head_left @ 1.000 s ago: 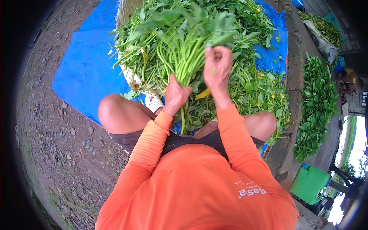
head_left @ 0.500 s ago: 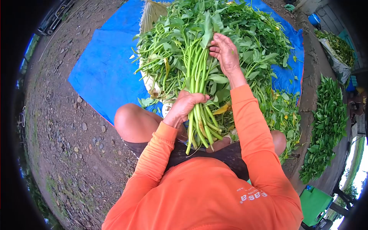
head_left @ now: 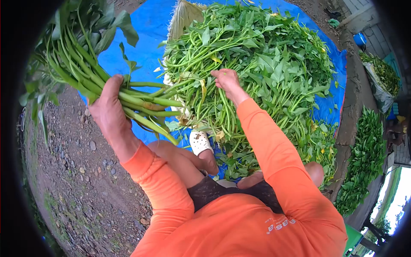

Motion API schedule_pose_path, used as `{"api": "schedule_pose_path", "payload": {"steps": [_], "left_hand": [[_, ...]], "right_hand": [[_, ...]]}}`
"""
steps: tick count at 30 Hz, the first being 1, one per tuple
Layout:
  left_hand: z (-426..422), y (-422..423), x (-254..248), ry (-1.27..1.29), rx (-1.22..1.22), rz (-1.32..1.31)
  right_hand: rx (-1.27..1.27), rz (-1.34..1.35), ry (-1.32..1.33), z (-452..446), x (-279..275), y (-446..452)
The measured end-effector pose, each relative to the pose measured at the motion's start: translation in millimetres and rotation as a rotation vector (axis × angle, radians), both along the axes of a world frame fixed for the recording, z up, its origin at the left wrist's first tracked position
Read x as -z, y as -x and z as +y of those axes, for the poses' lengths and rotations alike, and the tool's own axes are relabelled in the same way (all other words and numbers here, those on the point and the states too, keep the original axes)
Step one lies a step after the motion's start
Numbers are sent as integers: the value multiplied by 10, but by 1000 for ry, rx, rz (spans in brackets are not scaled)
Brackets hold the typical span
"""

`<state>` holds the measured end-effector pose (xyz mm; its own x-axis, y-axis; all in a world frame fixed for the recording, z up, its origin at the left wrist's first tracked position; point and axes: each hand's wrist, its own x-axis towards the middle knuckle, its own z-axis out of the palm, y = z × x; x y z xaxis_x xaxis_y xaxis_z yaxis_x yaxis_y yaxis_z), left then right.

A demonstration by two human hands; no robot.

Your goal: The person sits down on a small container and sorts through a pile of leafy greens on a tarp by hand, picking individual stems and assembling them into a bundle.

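My left hand (head_left: 110, 112) is wrapped round a thick bunch of water spinach (head_left: 79, 66), held out to the left above the blue tarp and the gravel. Its leafy tops point up and left, and the cut stem ends stick out to the right of my fist. Over the big pile of loose water spinach (head_left: 274, 64), my right hand (head_left: 227, 82) has its fingers curled and pinched close at the stems. Whether a stalk is between those fingertips I cannot make out.
The pile lies on a blue tarp (head_left: 145, 25) beside a pale woven sack (head_left: 182, 19). My foot in a white clog (head_left: 199, 141) is at its near edge. On the right are a row of leafy greens (head_left: 364, 158), a filled sack (head_left: 381, 79) and a green plastic object (head_left: 353, 237).
My left hand has swung the bunch from in front of my lap out to the far left. My right hand has left the bunch's leaves and come down to the pile.
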<state>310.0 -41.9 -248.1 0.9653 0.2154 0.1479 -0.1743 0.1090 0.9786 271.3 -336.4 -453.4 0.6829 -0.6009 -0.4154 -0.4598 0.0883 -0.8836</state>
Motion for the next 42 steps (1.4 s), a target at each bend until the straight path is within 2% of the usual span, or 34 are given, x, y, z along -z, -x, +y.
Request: {"api": "schedule_pose_path", "payload": {"steps": [2,3,4,6,7,8,11,13,14,18,20,22,24,26,28,30,31,32,34,37,38,40,42], "left_hand": [[25,42,17,18,-27,63],[50,36,24,18,-22,101],[67,36,21,17,-16,138],[28,50,-20,22,-6,128],[-9,63,-43,20,-15,128],[-37,72,-59,19,-22,127],[-83,61,-67,1,-18,157],[-88,57,-64,-7,-11,183],[-85,54,-47,-5,1,177],[-80,29,-47,27,51,156],[-52,63,-42,37,89,181],[-17,53,-36,64,117,199],[-7,72,-55,69,130,163],[32,55,27,67,146,140],[9,78,24,95,177,117],[-42,120,7,133,209,119],[-60,113,17,142,236,95],[-118,130,-6,151,246,112],[-221,235,-79,152,281,158],[-335,341,-99,145,367,150],[-364,383,-106,135,385,152],[-379,439,-87,127,424,142],[-509,499,-70,125,481,117]], "right_hand": [[91,135,165,3,52,-379],[153,69,134,61,28,-511],[141,122,92,37,128,-737],[150,301,198,74,291,-1052],[211,491,188,159,212,-1253],[235,538,212,241,166,-1310],[293,593,204,289,176,-1439],[258,531,258,191,349,-1396],[241,507,281,145,454,-1323],[230,252,271,-92,206,-904],[268,198,369,-391,281,-795],[214,117,419,-690,86,-588],[5,-58,124,-979,-291,-266],[109,-141,102,-1338,-402,-26],[186,-230,68,-1371,-934,323],[47,-146,133,-1438,-1577,716],[24,-78,203,-1622,-1716,839],[-109,-65,340,-1786,-1842,1039],[-292,354,742,-1588,-2463,1244],[-181,393,1063,-1664,-2109,1539],[-276,236,981,-1662,-1968,1653],[-191,167,613,-1334,-1949,1861],[-114,188,794,-1632,-1593,2086]]}}
